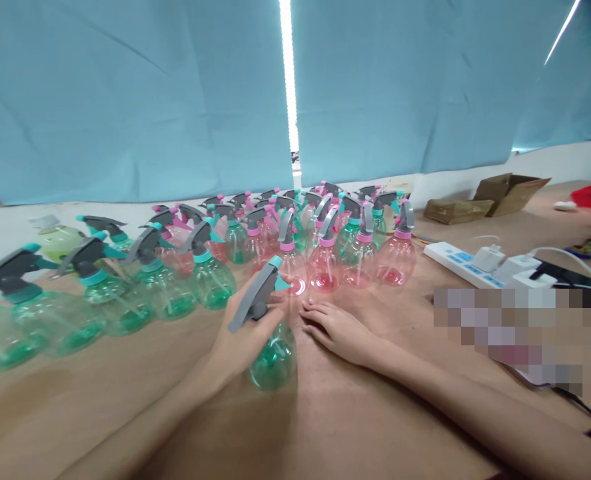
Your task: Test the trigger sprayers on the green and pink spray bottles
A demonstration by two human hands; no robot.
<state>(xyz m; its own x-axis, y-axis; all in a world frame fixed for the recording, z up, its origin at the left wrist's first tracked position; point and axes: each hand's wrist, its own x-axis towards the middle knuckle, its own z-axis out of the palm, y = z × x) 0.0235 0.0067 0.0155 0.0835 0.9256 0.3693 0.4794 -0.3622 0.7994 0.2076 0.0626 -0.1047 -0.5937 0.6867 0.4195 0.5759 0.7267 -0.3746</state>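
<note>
My left hand is wrapped round the neck of a green spray bottle, whose grey trigger head with a teal nozzle tips up above the fingers. Some of those fingers are hidden behind the bottle. Flat on the table lies my right hand, holding nothing, its fingertips just in front of the pink spray bottles. The nearest of these are a pink bottle and another pink bottle beside it. To the left of my left hand stands a green spray bottle with a grey and teal head.
More green spray bottles line the left side; mixed pink and green ones fill the back. At right are a white power strip with plugged-in chargers, cables and a blurred-out object. Behind, cardboard boxes stand near a blue curtain.
</note>
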